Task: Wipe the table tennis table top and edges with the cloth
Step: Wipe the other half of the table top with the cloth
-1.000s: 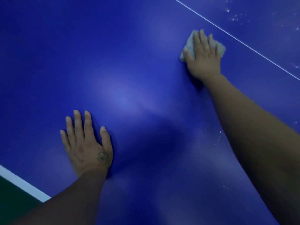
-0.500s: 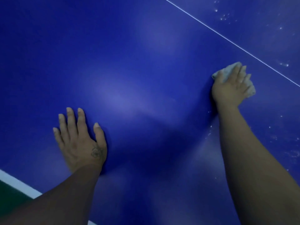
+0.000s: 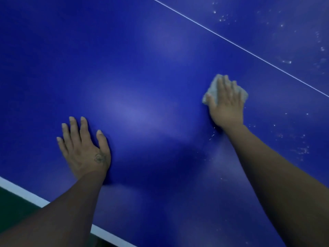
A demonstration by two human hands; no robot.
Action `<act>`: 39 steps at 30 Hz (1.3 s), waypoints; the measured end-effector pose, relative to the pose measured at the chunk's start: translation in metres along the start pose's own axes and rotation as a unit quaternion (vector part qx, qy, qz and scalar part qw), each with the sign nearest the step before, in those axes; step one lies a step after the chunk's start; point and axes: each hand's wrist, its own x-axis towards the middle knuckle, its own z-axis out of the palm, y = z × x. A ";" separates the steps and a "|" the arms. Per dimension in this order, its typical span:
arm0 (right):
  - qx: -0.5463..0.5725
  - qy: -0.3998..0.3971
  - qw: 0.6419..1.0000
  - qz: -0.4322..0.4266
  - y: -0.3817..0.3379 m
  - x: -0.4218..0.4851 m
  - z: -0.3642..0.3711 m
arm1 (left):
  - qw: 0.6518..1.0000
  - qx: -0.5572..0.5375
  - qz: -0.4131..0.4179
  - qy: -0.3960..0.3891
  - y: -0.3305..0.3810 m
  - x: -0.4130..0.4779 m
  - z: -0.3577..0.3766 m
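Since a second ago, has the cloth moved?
Yes. The cloth, under the right hand, slid back toward the person, away from the thin white centre line.

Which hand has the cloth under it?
The right hand: its straight fingers press the grey cloth flat on the blue table top. The left hand lies flat on bare table, nearer the white edge stripe, with no cloth.

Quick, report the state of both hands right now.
Left hand: open, flat on the table, holding nothing.
Right hand: open, pressing the cloth flat against the table.
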 end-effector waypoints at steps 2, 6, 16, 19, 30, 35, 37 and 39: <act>0.019 -0.006 0.998 0.063 0.026 -0.006 -0.006 | 1.000 -0.006 -0.001 -0.008 0.001 0.000 -0.001; 0.036 -0.012 0.990 0.135 0.000 -0.015 -0.004 | 0.999 -0.025 -0.011 -0.025 0.008 -0.002 -0.011; 0.015 0.016 0.983 -0.185 -0.144 -0.094 0.050 | 0.999 0.015 -0.001 -0.050 0.012 -0.056 -0.008; 0.014 0.023 0.971 -0.236 -0.107 -0.084 0.045 | 0.999 0.021 -0.006 -0.047 0.010 -0.056 -0.008; 0.004 0.072 0.987 0.141 -0.019 -0.043 0.014 | 0.999 0.009 0.003 -0.048 0.008 -0.059 -0.007; -0.002 0.057 0.998 -0.003 -0.128 -0.034 0.036 | 0.999 0.003 0.005 -0.044 0.007 -0.059 -0.005; 0.011 0.056 0.993 -0.105 -0.162 -0.063 0.047 | 0.999 0.000 0.010 -0.036 0.005 -0.059 -0.005; 0.024 0.048 0.981 -0.186 -0.170 -0.097 0.055 | 1.000 -0.005 0.017 -0.022 0.005 -0.059 -0.005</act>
